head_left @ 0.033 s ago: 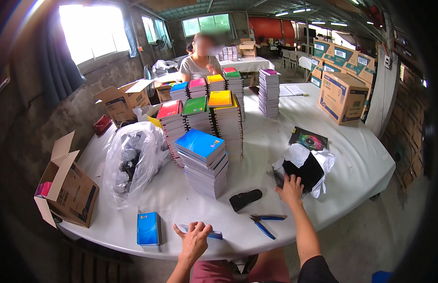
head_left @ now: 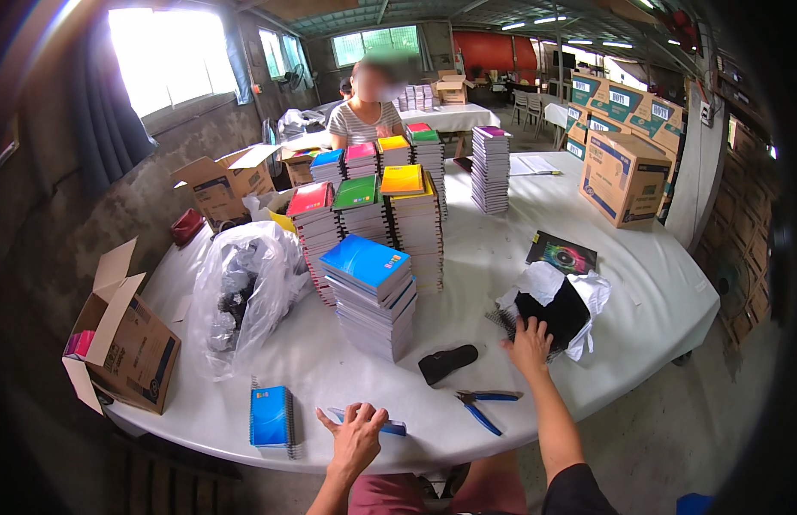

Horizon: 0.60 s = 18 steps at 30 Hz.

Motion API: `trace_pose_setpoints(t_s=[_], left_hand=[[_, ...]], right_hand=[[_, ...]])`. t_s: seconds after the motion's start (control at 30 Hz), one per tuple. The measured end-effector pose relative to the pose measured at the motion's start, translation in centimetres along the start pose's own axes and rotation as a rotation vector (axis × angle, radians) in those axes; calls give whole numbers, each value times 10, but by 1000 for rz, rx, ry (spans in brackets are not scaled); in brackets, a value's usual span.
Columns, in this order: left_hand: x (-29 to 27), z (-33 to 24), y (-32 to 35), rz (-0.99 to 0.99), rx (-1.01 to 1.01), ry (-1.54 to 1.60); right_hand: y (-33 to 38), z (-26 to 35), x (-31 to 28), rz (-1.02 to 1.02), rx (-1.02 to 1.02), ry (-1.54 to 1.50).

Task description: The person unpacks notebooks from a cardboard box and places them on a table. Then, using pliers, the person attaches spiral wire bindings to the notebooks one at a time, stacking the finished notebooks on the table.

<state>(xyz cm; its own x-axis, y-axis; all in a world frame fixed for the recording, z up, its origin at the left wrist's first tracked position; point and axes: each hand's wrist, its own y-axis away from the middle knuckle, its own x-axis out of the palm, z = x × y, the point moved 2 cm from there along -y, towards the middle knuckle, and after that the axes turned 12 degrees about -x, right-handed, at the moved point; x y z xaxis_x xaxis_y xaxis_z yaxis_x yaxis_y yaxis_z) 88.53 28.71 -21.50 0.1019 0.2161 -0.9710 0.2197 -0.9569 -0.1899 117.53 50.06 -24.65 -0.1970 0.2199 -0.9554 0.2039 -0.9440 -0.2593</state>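
Observation:
My left hand [head_left: 357, 436] is at the near table edge, its fingers closed over a blue-covered notebook [head_left: 395, 427] that they partly hide. To its left lies a blue spiral notebook [head_left: 270, 417] with a dark wire binding. Further right, my right hand [head_left: 531, 345] reaches onto a heap of black binding coils [head_left: 560, 313] in crumpled white paper [head_left: 597, 292]. Its fingers are apart and touch the heap; its fingertips are partly lost against the black. Between my hands are blue-handled cutting pliers [head_left: 484, 405], jaws apart, and a black pouch-like object [head_left: 447, 364].
Ahead stands a tall stack of blue notebooks [head_left: 368, 300], with several coloured stacks behind. A plastic bag [head_left: 244, 292] and an open carton [head_left: 132, 356] are at left. A dark printed card [head_left: 563, 253] lies beyond the coils. Across the table sits a person [head_left: 364, 124].

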Motion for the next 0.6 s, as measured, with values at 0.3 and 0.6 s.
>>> trace_pose_setpoints(t_s=[0.3,0.6], left_hand=[[31,-5,4,-388,10,173],[37,3,-3,-515,-40,209]], right_hand=[[-19,-13,-2,59,-131,226],[46,84,-84,169,-429,-736]])
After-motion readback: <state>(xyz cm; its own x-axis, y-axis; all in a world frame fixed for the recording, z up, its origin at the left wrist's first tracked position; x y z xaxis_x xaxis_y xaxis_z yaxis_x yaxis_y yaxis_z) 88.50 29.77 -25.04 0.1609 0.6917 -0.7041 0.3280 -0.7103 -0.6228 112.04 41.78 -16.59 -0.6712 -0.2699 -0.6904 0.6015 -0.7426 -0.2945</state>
